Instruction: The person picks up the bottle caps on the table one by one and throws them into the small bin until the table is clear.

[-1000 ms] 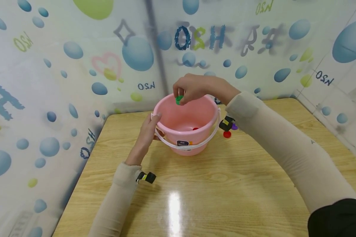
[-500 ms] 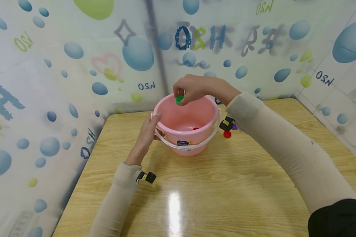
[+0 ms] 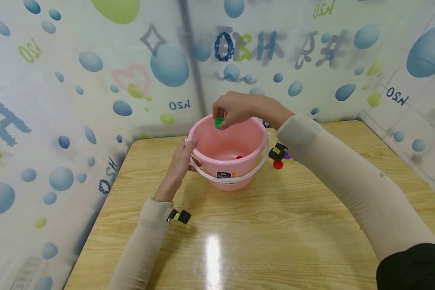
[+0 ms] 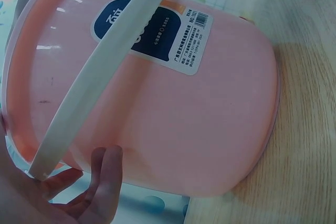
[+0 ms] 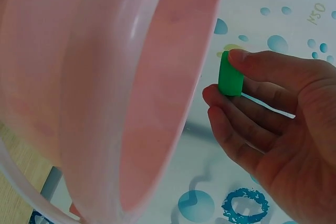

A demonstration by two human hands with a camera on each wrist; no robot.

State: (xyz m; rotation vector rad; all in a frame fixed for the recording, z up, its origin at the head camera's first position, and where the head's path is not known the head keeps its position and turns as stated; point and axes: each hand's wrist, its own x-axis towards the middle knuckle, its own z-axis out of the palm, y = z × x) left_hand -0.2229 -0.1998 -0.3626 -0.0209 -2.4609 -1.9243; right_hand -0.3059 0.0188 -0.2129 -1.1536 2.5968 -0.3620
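Observation:
A pink bucket (image 3: 226, 173) stands upright on the table with its white handle (image 3: 235, 179) hanging down at the front. My left hand (image 3: 181, 159) grips its left rim, thumb over the edge and fingers against the outer wall; the left wrist view shows those fingertips (image 4: 113, 156) beside the bucket's side. Above the bucket's opening, my right hand (image 3: 235, 108) pinches a small green bottle cap (image 3: 219, 122) between thumb and fingers. The right wrist view shows this green cap apart from the bucket's rim. Inside the bucket lies something red (image 3: 239, 157), mostly hidden by the near wall.
Right of the bucket, a red cap (image 3: 278, 164) and a purple piece (image 3: 287, 155) lie on the wooden table (image 3: 253, 233), the purple one partly covered by the right wrist's camera (image 3: 277, 152). Patterned sheeting (image 3: 130, 92) rises behind the table and along its sides.

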